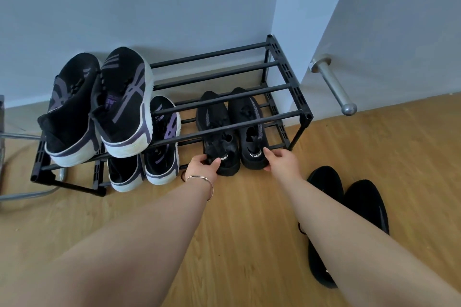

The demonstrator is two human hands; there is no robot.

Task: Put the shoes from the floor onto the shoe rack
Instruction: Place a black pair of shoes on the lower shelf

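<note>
A black two-tier shoe rack (296,93) stands against the wall. Two black knit shoes lie on its lower tier at the right, toes toward the wall. My left hand (202,166) grips the heel of the left black shoe (218,137). My right hand (282,160) holds the heel of the right black shoe (252,132). Two black-and-purple sneakers with white soles (99,107) rest on the top tier at the left, and another such pair (159,147) sits below them. On the floor at the right lies another black pair (349,204), partly hidden by my right forearm.
A white door with a metal lever handle (331,85) stands just right of the rack. A chrome tubular frame (22,192) sits at the left edge. The floor is light wood planks (244,244).
</note>
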